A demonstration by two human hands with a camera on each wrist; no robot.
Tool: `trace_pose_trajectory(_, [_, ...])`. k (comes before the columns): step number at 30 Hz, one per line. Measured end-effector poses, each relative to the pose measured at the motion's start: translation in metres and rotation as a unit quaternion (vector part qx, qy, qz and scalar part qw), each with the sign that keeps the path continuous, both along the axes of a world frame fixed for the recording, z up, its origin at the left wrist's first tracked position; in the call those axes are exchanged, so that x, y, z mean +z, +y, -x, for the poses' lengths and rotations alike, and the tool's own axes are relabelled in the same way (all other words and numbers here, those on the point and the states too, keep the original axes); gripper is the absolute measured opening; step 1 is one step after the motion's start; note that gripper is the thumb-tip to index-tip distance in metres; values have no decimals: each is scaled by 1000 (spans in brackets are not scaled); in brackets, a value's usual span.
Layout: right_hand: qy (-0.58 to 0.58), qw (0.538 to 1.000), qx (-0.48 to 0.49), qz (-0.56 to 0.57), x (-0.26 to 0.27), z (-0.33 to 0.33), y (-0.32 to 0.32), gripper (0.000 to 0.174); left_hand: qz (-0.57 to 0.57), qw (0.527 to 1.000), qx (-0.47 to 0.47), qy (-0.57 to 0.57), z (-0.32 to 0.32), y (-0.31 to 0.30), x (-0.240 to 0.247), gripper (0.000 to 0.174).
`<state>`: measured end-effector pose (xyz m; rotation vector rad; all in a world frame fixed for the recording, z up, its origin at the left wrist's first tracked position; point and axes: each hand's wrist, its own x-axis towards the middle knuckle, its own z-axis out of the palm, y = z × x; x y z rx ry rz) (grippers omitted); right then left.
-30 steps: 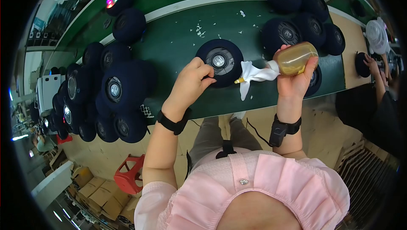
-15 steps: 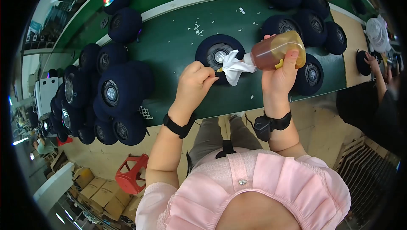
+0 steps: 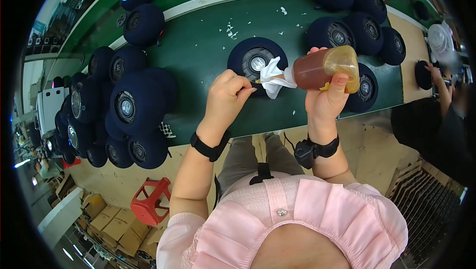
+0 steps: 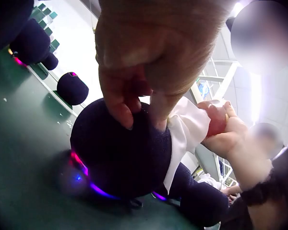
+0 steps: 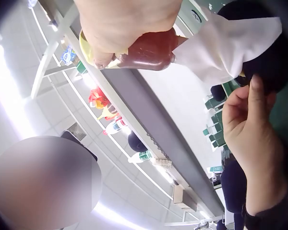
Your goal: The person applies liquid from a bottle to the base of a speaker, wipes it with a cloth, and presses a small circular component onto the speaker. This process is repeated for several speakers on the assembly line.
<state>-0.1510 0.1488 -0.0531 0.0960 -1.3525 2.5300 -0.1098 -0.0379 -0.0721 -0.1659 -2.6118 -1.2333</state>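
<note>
A dark blue, fabric-covered round device [image 3: 257, 64] lies on the green table, its black centre and pale label facing up. The left hand [image 3: 225, 101] pinches the fabric at its near left rim; the left wrist view shows those fingertips on the dark fabric [image 4: 120, 158]. In the right hand [image 3: 325, 102] is a clear bottle [image 3: 317, 69] of reddish-amber liquid, tilted nearly level, fingers wrapped round it. White cloth [image 3: 273, 78] surrounds its nozzle, also in the right wrist view [image 5: 221, 48]. The yellowish tip [image 3: 258, 81] meets the rim beside the left fingertips.
Similar devices crowd the left [image 3: 126, 107] and the right [image 3: 367, 88] of the table [image 3: 198, 70]. White flecks dot the surface behind the device. A red stool [image 3: 150, 201] stands below at left, and another person's arm reaches in at far right.
The right hand has brought the bottle and cloth leftward, so the tip is now at the device's rim by the left fingertips. Over the last half second both hands have barely moved.
</note>
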Motion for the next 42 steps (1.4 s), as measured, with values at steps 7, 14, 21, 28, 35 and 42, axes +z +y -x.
trace_pose_trajectory(7, [-130,979,-34,153,-3,11,8,57,16,1000,-8,18,0,0,-1,19])
trace_pose_trajectory(14, [-247,898,-18,362,8,24,24,53,13,1000,-5,18,-1,1,1,20])
trace_pose_trajectory(21, [-263,844,59,464,20,11,63,49,-2,995,91,39,-9,2,1,51])
trace_pose_trajectory(28, [-227,880,-41,415,18,-8,128,54,-216,961,28,-173,10,7,-21,97])
trace_pose_trajectory(35, [-208,868,-113,437,10,-25,184,56,-123,983,0,-137,31,60,-21,94])
trace_pose_trajectory(42, [-200,863,-132,444,-9,-33,216,53,-109,984,79,-113,16,89,-32,88])
